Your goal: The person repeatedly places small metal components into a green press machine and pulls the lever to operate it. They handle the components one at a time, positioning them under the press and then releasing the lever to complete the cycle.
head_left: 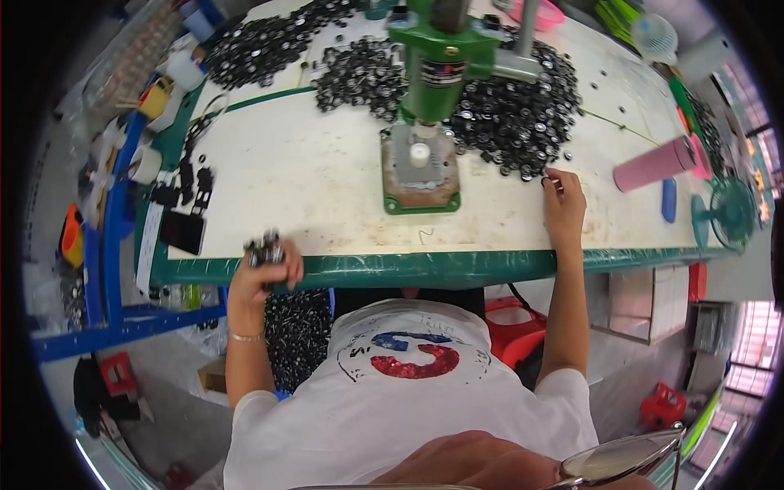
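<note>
Dark parts [263, 248] in hand near a green press [439, 90]

A person in a white shirt [408, 416] works at a pale tabletop [286, 175] edged in green. The left hand [273, 268], slightly blurred, is over the near edge, its grip curled around a bunch of the small, shiny parts. The right hand [565, 202] is at the near side of a heap of black round pieces [523, 122], to the right of the press; its grip meets a small dark piece [545, 181], but whether it pinches that piece cannot be told. A white cylinder [419, 155] stands on the press base [392, 184], between the two hands. A pink bottle [653, 165] lies farther right, near a blue object [669, 200], while a dark flat device [183, 232] rests at left
</note>
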The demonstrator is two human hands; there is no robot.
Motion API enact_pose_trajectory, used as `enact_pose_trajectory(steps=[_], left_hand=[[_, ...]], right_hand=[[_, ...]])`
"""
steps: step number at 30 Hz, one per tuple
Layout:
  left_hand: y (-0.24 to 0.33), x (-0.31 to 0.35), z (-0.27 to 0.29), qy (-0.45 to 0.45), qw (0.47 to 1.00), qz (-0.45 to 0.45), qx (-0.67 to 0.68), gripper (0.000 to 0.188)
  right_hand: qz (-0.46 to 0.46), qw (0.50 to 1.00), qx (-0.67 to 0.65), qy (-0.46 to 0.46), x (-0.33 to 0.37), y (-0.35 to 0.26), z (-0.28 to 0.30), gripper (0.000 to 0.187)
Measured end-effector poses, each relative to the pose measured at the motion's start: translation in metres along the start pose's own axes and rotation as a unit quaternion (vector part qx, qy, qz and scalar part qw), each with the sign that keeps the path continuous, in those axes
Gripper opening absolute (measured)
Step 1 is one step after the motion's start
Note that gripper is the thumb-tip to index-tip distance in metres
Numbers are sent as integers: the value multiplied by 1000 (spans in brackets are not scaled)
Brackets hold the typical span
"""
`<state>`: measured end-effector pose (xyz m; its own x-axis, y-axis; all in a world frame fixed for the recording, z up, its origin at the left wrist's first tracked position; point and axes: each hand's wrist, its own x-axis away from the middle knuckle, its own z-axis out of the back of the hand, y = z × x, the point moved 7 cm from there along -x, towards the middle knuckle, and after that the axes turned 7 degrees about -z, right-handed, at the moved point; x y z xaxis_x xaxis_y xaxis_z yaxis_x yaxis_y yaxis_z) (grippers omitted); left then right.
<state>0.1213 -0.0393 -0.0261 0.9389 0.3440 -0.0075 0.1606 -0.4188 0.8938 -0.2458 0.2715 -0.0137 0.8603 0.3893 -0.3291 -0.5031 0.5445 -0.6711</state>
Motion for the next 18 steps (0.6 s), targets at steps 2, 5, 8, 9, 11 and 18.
enact_pose_trajectory(steps=[2,5,8,9,11,18], left_hand=[[-18,59,21,16,998,61,-27,28],[-64,147,79,177,940,268,-113,31],[-122,261,188,256,809,392,-355,38],[-117,256,193,245,752,412,-452,41],[-111,252,192,187,647,465,-575,46],[-55,84,6,-28,916,298,-268,28]], right_hand=[[1,1000,-12,-12,6,-13,-9,22],[10,999,-20,-41,10,-29,-22,26],[28,995,-33,-91,4,-48,-46,25],[61,994,-12,-85,4,-57,-49,25],[123,990,32,-69,1,-73,-57,26],[110,992,-46,-31,7,-94,-58,24]])
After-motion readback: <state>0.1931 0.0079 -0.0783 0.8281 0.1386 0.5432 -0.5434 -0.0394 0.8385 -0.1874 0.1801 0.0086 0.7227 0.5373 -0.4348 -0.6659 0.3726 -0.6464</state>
